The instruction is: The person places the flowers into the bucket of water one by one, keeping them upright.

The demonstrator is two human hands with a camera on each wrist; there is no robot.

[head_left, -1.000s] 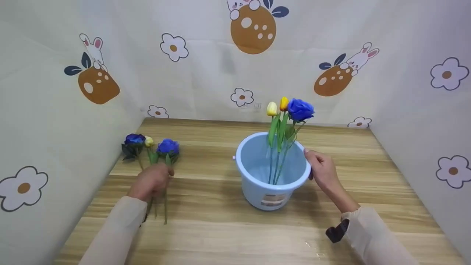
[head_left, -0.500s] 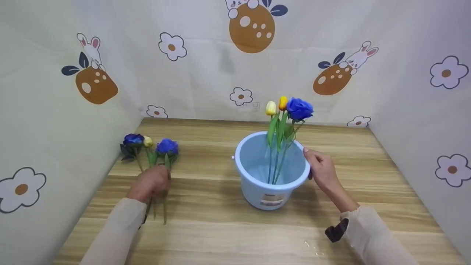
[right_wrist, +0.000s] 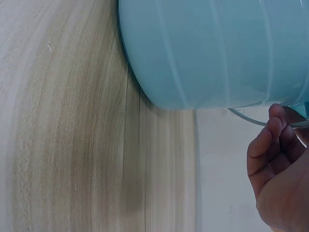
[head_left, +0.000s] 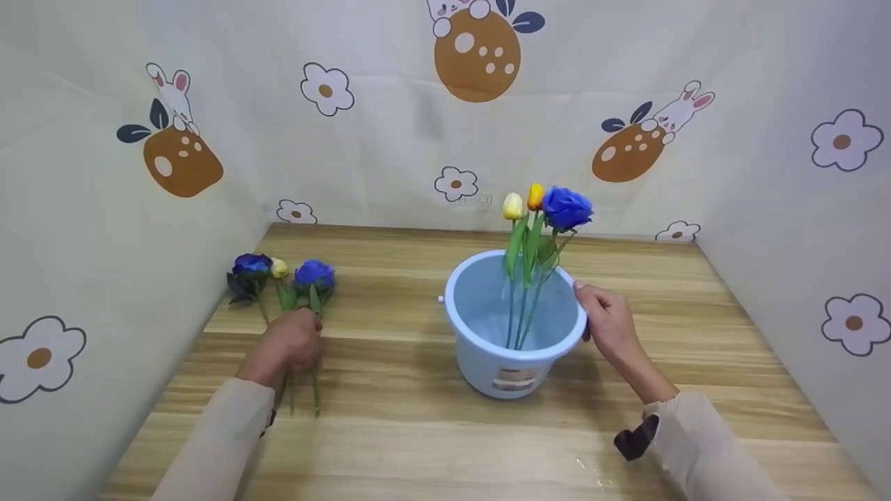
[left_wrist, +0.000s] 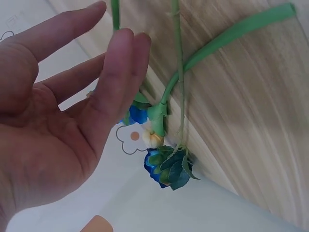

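My left hand (head_left: pixel 289 341) is over three flowers lying on the table at left, pinching the stem of the rightmost, a blue rose (head_left: pixel 314 273). In the left wrist view its green stem (left_wrist: pixel 115 13) runs between thumb and fingertips. Beside it lie a pale yellow tulip (head_left: pixel 279 268) and a darker blue rose (head_left: pixel 251 264). My right hand (head_left: pixel 612 323) holds the rim of a light blue bucket (head_left: pixel 505 372), thumb on top and fingers curled below. Inside the bucket stand a pale yellow tulip (head_left: pixel 513 206), an orange-yellow tulip (head_left: pixel 535 197) and a blue rose (head_left: pixel 567 207).
The wood-grain table (head_left: pixel 418 445) is enclosed at the back and sides by cloth walls (head_left: pixel 390 132) printed with flowers and rabbits. A bucket handle (right_wrist: pixel 248 118) curves near the right fingers. Bare tabletop lies between the loose flowers and the bucket.
The blue rose under my left hand has shifted slightly, its head a little up and left, its stem end a little right. The right hand and the bucket stay put.
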